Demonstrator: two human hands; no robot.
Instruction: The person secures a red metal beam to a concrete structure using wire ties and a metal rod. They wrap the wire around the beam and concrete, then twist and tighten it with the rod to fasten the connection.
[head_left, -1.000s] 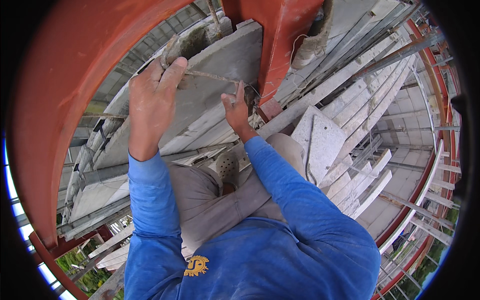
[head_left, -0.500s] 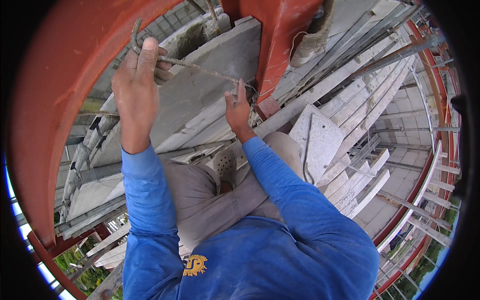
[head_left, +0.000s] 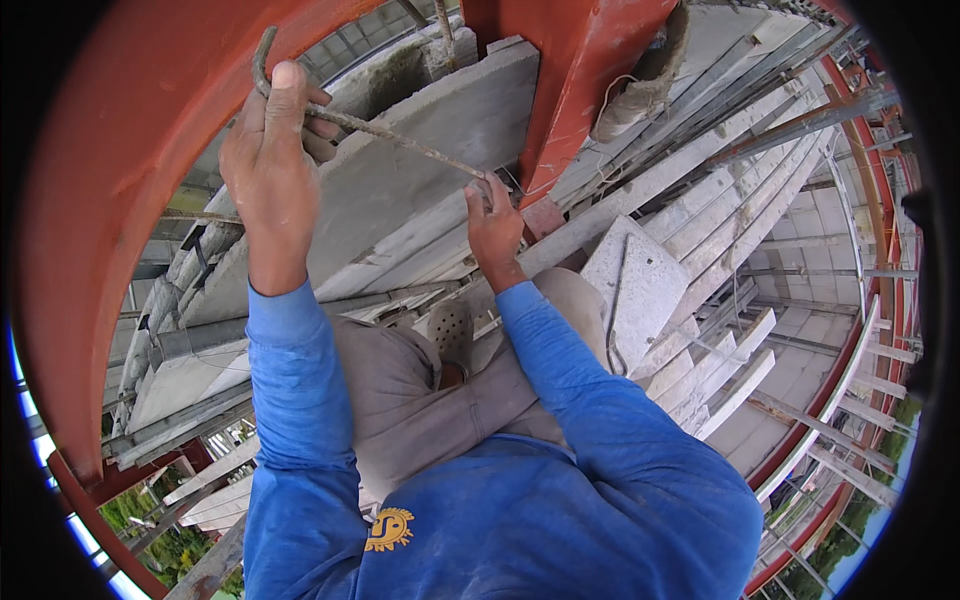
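Open building work fills the head view: a broad red beam [head_left: 100, 230] curves down the left side, and a red post [head_left: 590, 90] stands at the top, right of the middle. Between them a grey slab [head_left: 440, 120] leans at a slant, with a rough hollow [head_left: 390, 80] behind its upper edge. Pale planks [head_left: 720, 365] lie stacked at the right, and greenery [head_left: 150, 525] shows through gaps at the lower left.

Held up in front of the slab is a thin, rough rod [head_left: 400, 138], sloping down from left to right, its upper end bent into a hook. The left hand [head_left: 272, 170] is clamped on it just below the bend, thumb on the near side and fingers curled behind. The right hand [head_left: 497, 230] has its fingertips at the lower end, near the foot of the post; whether they pinch the rod or only touch it, I cannot tell. Loose wire [head_left: 608, 105] hangs beside the post.

Below the hands are bent legs in grey trousers [head_left: 400, 400], a grey clog [head_left: 450, 335] with holes, and a blue shirt [head_left: 560, 520]. Right of the knee, a dark bent bar [head_left: 617, 300] lies across a speckled white board [head_left: 650, 285].
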